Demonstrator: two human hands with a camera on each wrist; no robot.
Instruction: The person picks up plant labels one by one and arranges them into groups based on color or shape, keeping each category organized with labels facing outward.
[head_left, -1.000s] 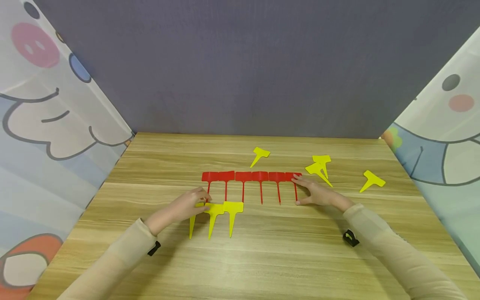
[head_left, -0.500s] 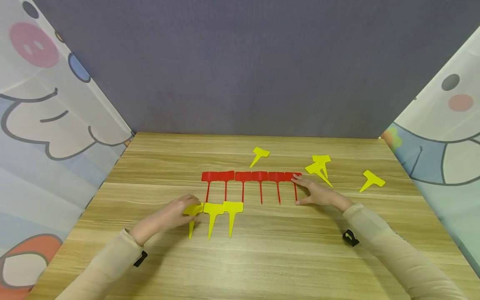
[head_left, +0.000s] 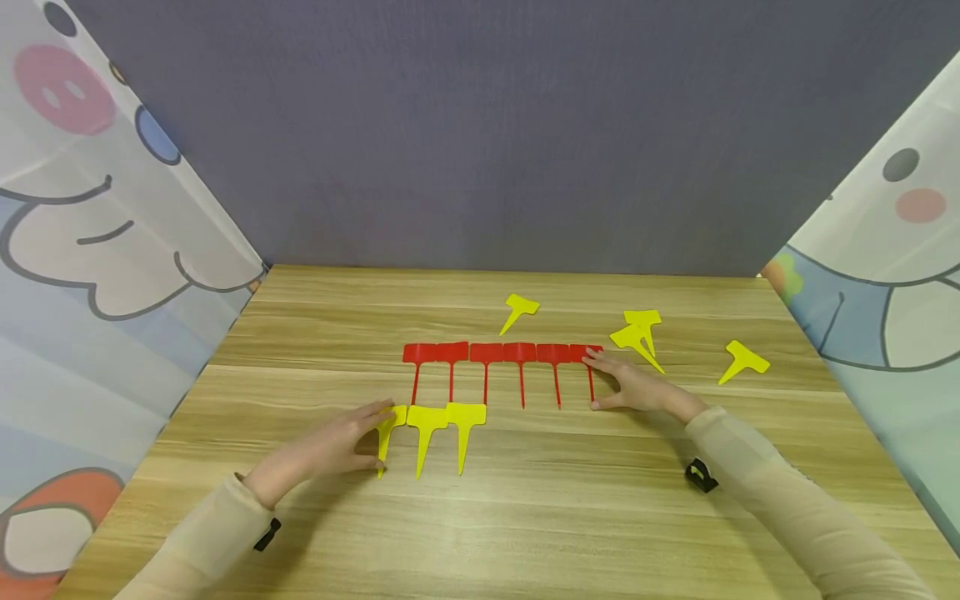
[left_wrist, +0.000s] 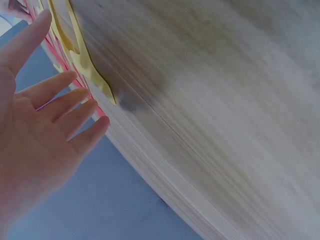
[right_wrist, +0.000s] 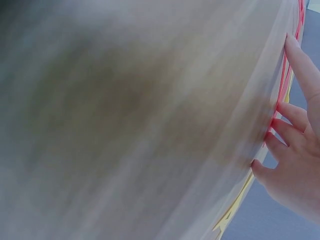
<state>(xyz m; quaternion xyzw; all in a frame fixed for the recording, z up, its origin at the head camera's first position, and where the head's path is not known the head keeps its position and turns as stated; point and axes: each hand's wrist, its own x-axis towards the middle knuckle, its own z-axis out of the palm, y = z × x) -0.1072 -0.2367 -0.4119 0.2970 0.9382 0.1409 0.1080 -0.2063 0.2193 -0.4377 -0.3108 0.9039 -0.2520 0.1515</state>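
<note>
A row of several red T-shaped plant labels [head_left: 487,353] lies side by side on the table, stems toward me. Below its left part are three yellow T-shaped plant labels, one in the middle [head_left: 427,418] and another at right [head_left: 467,413]. My left hand [head_left: 330,447] is at the leftmost yellow plant label [head_left: 397,415], fingers over its head and thumb by its stem tip; the left wrist view shows the fingers [left_wrist: 82,127] spread and fairly straight. My right hand [head_left: 636,387] rests its extended fingers on the rightmost red plant label [head_left: 582,352], partly covering it.
Loose yellow plant labels lie farther back: one behind the red row [head_left: 521,307], two overlapping at right [head_left: 633,335], and one at far right [head_left: 744,358]. A grey panel [head_left: 480,167] rises behind the wooden table [head_left: 570,525]. Printed cloths hang at both sides.
My left hand has shifted left, from between the first two yellow labels to the outer side of the leftmost one, its fingers spreading. The right hand and the labels stay in place.
</note>
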